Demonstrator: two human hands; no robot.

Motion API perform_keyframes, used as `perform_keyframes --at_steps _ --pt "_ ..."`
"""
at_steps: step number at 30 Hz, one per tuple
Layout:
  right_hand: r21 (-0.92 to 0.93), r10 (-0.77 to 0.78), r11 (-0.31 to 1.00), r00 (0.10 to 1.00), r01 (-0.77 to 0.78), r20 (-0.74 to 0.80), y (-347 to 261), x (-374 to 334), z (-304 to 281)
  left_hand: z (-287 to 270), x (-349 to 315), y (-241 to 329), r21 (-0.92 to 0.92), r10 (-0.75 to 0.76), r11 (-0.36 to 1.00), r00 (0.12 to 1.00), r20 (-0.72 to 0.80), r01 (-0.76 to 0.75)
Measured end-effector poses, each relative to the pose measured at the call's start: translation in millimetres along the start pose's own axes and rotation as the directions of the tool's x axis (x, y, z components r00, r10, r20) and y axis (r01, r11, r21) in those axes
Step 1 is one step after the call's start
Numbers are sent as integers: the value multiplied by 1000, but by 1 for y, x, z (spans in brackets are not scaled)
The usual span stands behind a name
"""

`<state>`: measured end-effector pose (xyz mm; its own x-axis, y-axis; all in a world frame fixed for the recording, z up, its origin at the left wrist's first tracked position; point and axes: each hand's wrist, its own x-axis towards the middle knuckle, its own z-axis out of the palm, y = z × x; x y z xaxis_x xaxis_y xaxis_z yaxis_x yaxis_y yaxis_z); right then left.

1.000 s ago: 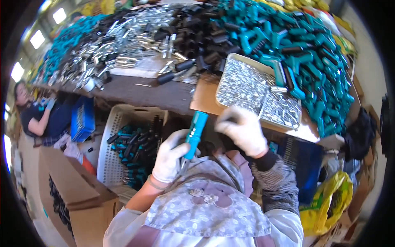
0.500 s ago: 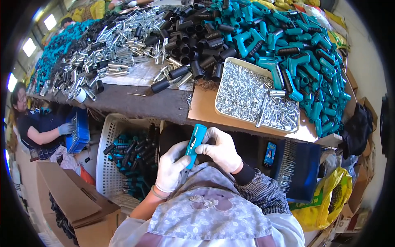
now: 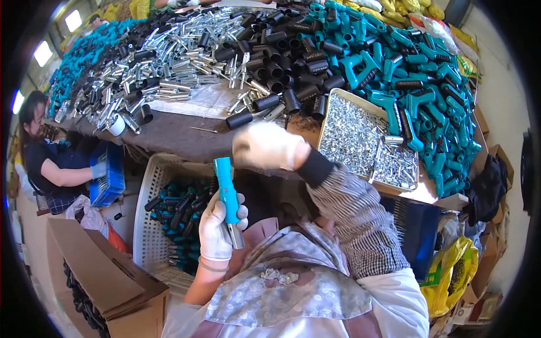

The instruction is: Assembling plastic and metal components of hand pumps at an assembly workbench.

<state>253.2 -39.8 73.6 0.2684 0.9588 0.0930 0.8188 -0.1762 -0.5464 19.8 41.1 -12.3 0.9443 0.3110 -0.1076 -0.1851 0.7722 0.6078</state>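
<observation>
My left hand (image 3: 214, 234), in a white glove, is wrapped round a teal plastic tubular handle (image 3: 226, 188). A shiny metal tube (image 3: 236, 236) sticks out of the handle's lower end, which tilts toward my lap. My right hand (image 3: 269, 145), gloved too, is blurred by motion over the table's front edge; its fingers do not show clearly. Close beyond it lie a black plastic sleeve (image 3: 239, 119) and a thin metal pin (image 3: 203, 129). To its right a shallow tray (image 3: 322, 135) holds many small silvery metal parts.
Heaps of metal tubes (image 3: 186, 62), black sleeves and teal pistol-shaped handles (image 3: 420, 101) cover the table. Below are a white crate (image 3: 145, 208) of teal and black parts, a cardboard box (image 3: 96, 265) and a blue bin (image 3: 422, 231). Another person (image 3: 51, 163) sits at the left.
My right hand has let go of the teal handle and moved up to the table edge. My left hand has lowered slightly leftward with the handle, and the metal tube's end now shows.
</observation>
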Motion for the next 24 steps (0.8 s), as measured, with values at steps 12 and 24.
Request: perform_keyframes --at_steps 12,24 --pt "413 239 911 818 -1 -524 -19 -25 -9 10 -22 8 207 -5 978 996 -94 24" --pt "568 308 822 867 -36 -391 -8 -216 6 64 -14 -25 665 -408 714 902 140 220"
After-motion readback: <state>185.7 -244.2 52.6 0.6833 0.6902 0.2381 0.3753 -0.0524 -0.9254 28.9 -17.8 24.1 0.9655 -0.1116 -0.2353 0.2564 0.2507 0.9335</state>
